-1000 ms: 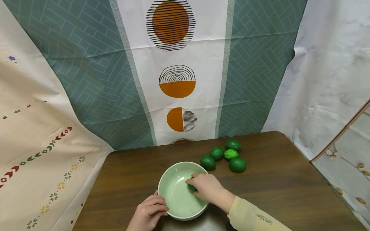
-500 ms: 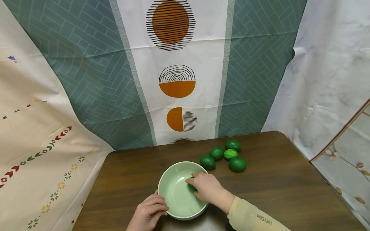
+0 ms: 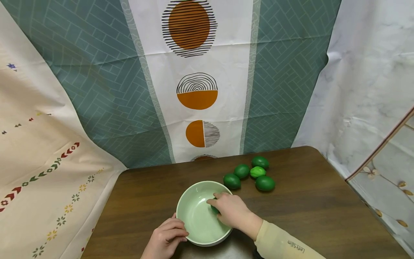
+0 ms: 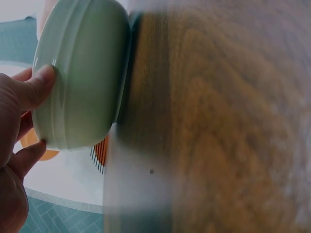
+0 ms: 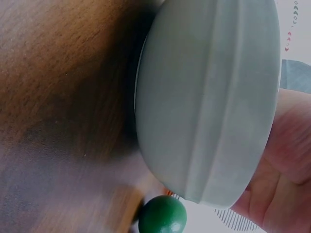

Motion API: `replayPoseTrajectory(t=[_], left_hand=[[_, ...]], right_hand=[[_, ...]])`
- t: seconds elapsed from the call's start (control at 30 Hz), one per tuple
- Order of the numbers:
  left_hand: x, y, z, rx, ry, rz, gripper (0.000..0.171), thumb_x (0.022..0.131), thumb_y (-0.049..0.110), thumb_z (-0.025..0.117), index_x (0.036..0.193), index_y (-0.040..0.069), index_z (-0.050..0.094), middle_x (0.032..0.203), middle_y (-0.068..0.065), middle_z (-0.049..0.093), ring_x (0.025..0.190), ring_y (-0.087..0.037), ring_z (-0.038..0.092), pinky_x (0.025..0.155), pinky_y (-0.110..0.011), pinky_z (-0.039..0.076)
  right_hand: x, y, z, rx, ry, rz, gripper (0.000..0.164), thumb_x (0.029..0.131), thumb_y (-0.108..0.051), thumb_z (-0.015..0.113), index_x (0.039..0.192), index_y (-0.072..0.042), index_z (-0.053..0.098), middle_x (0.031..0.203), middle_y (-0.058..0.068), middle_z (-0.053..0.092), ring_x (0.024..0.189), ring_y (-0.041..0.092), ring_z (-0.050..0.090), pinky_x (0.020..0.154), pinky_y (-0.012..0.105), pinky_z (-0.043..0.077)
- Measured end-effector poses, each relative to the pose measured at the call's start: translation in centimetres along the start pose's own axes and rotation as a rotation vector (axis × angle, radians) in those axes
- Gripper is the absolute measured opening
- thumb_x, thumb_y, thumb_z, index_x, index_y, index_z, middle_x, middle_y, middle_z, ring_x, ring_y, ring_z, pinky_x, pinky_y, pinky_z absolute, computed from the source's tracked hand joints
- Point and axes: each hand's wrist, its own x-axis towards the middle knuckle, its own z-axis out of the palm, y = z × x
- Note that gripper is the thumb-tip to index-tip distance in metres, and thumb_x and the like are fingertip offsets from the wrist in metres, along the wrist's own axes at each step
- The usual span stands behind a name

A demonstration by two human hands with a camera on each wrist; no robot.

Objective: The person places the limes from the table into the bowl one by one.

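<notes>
A pale green bowl (image 3: 198, 228) stands on the wooden table near its front. On the bowl's left side my left hand (image 3: 166, 237) pinches the rim; in the left wrist view the thumb presses the bowl's (image 4: 87, 77) outer wall. My right hand (image 3: 234, 212) reaches over the right rim and grips a dark green lime (image 3: 215, 210) inside the bowl. Most of that lime is hidden under the fingers. In the right wrist view the bowl's wall (image 5: 209, 102) covers the fingertips of the right hand (image 5: 286, 160).
Behind the bowl to the right lies a group of dark green limes (image 3: 265, 183) around one brighter green, ribbed lime (image 3: 258, 172). The brown table (image 3: 148, 194) meets a patterned cloth (image 3: 213, 64) at the back. Pale cloths hang at both sides.
Both hands, the bowl and the lime keep their places. The head view has shifted very slightly.
</notes>
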Motion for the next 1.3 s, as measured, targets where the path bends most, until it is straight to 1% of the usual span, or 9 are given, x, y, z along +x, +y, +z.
replayPoseTrajectory(t=[0.27,0.37,0.47,0.63,0.77,0.93,1.1,1.3], left_hand=[[-0.3,-0.1,0.1,0.002,-0.003,-0.008,0.015,0.103,0.015,0.075,0.091,0.005,0.078,0.093,-0.008,0.071,0.087,-0.025,0.067,0.126,-0.036,0.037],[-0.5,-0.2,0.1,0.009,-0.006,-0.015,0.016,0.103,0.016,0.074,0.092,0.006,0.078,0.094,-0.008,0.071,0.088,-0.025,0.068,0.126,-0.036,0.037],[-0.6,-0.2,0.1,0.012,-0.007,-0.018,0.016,0.103,0.017,0.074,0.092,0.006,0.078,0.094,-0.009,0.072,0.088,-0.026,0.068,0.126,-0.036,0.036],[-0.5,-0.2,0.1,0.005,-0.001,-0.008,0.015,0.103,0.016,0.075,0.092,0.005,0.078,0.094,-0.009,0.072,0.088,-0.026,0.068,0.126,-0.036,0.037],[-0.3,-0.2,0.1,0.001,0.006,0.004,0.016,0.103,0.015,0.075,0.091,0.004,0.078,0.093,-0.009,0.071,0.087,-0.026,0.067,0.126,-0.035,0.036],[0.0,0.0,0.1,-0.007,0.008,0.004,0.016,0.103,0.014,0.074,0.091,0.004,0.077,0.092,-0.009,0.071,0.087,-0.027,0.067,0.126,-0.035,0.036],[0.1,0.0,0.1,-0.007,0.011,0.015,0.016,0.103,0.013,0.074,0.09,0.004,0.077,0.092,-0.009,0.072,0.086,-0.027,0.067,0.126,-0.035,0.036],[0.0,0.0,0.1,-0.013,0.011,0.007,0.016,0.103,0.014,0.074,0.091,0.004,0.077,0.092,-0.009,0.072,0.087,-0.027,0.067,0.126,-0.034,0.036]], right_hand=[[-0.2,0.3,-0.5,0.037,0.036,-0.002,0.052,0.085,-0.024,0.091,0.135,-0.024,0.074,0.13,0.009,0.071,0.112,0.026,0.072,0.07,0.04,0.065],[-0.2,0.5,-0.7,0.082,0.052,-0.001,0.05,0.087,-0.023,0.09,0.135,-0.023,0.074,0.132,0.009,0.071,0.111,0.026,0.073,0.068,0.038,0.065],[-0.4,0.8,-1.1,0.132,0.065,0.001,0.048,0.089,-0.023,0.089,0.135,-0.022,0.075,0.131,0.007,0.072,0.108,0.024,0.073,0.065,0.035,0.064],[-0.7,1.1,-1.8,0.191,0.084,0.002,0.046,0.091,-0.025,0.088,0.134,-0.021,0.075,0.131,0.004,0.072,0.108,0.021,0.073,0.066,0.032,0.062],[-1.0,1.4,-2.0,0.223,0.098,0.01,0.043,0.092,-0.025,0.086,0.134,-0.02,0.075,0.134,0.006,0.072,0.112,0.023,0.073,0.069,0.035,0.064],[-1.3,1.8,-2.0,0.243,0.121,0.019,0.042,0.093,-0.027,0.086,0.134,-0.021,0.076,0.136,0.008,0.071,0.117,0.024,0.072,0.075,0.039,0.066],[-2.0,2.4,-1.9,0.265,0.167,0.03,0.038,0.095,-0.026,0.084,0.132,-0.022,0.077,0.135,0.006,0.072,0.121,0.022,0.071,0.082,0.042,0.066],[-2.8,3.3,-2.0,0.31,0.219,0.034,0.034,0.097,-0.027,0.082,0.13,-0.021,0.078,0.133,0.005,0.074,0.121,0.021,0.071,0.087,0.044,0.066]])
